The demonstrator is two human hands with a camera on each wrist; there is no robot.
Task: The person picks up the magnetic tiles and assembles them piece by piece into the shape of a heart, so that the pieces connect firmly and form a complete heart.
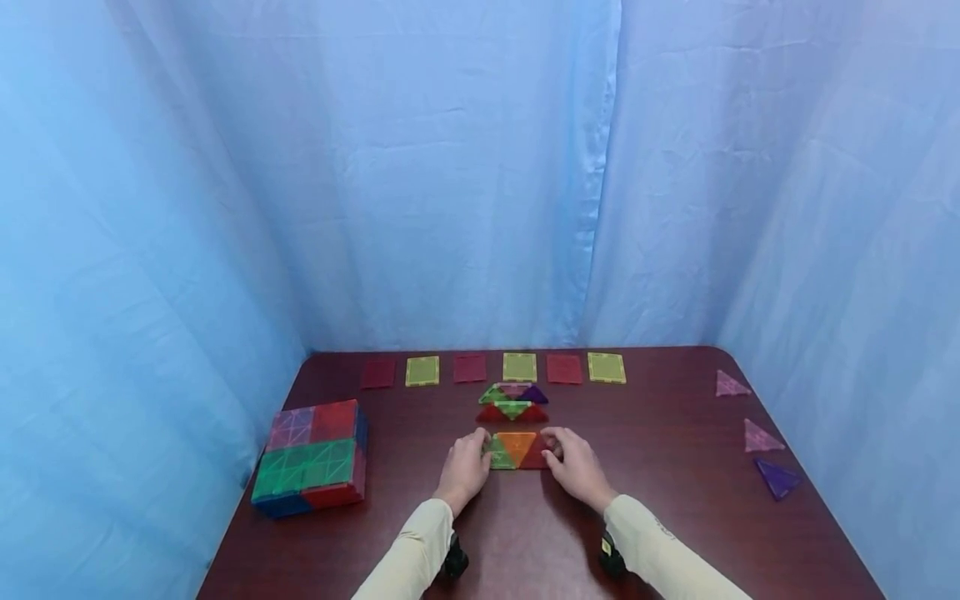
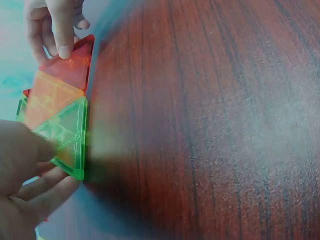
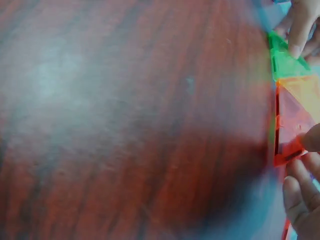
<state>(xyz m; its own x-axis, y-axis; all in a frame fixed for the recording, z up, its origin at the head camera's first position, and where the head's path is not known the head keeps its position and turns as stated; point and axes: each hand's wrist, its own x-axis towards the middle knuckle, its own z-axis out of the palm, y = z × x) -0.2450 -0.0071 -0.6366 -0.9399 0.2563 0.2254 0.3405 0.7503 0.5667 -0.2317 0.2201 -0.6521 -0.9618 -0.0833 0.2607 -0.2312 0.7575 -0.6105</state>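
Apparently at positioning step. Pinching green tile (image 1: 500, 455) in nearly closed left hand (image 1: 463, 469), red tile (image 1: 533, 455) in nearly closed right hand (image 1: 577, 468), orange tile (image 1: 517, 446) between. Likely needs level, even shift next.

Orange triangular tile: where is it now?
In the head view, the orange tile is between the left hand and the right hand, flanked by a green tile on the left and a red tile on the right.

- 3 joined triangle tiles (image 1: 517, 450): translucent plastic, smooth and glossy.
- Tile stack (image 1: 318, 465): see-through plastic, glossy-looking on top.
- Surface (image 1: 660, 442): wood-grained, polished, catching a hazy glare in both wrist views.
- Curtain (image 1: 450, 183): satin-like cloth with a soft sheen and fine creases.
- Sleeves (image 1: 415, 546): matt cloth, lightly wrinkled.
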